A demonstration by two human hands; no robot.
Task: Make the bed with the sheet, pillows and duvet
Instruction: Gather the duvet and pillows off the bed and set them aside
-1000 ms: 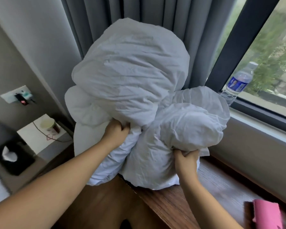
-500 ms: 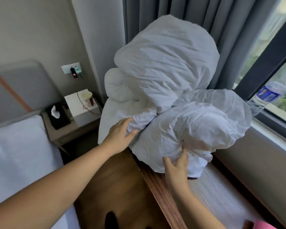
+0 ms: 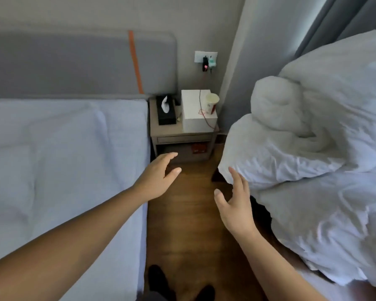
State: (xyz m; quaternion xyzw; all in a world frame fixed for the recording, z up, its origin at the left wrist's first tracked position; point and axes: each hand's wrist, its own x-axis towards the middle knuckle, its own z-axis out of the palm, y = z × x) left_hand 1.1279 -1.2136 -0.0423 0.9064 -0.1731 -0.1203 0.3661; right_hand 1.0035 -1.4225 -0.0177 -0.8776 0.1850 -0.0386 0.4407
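Observation:
A crumpled white heap of bedding (image 3: 317, 144) is piled on the right, against the grey curtain. On the left lies the bed (image 3: 63, 166), covered with a smooth white sheet, under a grey headboard (image 3: 74, 64). My left hand (image 3: 156, 179) hovers over the gap between bed and heap, fingers spread, holding nothing. Beside the lower left edge of the heap, my right hand (image 3: 234, 205) is raised with straight spread fingers; its fingertips are at the fabric's edge, and I cannot tell if they touch it.
A bedside table (image 3: 182, 135) stands at the wall between bed and heap, carrying a black tissue box (image 3: 165, 109), a white box (image 3: 195, 111) and a paper cup (image 3: 212, 103). A wall socket (image 3: 205, 58) holds plugs. Wooden floor (image 3: 182, 224) runs between; dark shoes (image 3: 161, 279) show below.
Both hands have let go of the bedding heap and drawn back, open. The view has swung left, bringing the bed and bedside table into sight.

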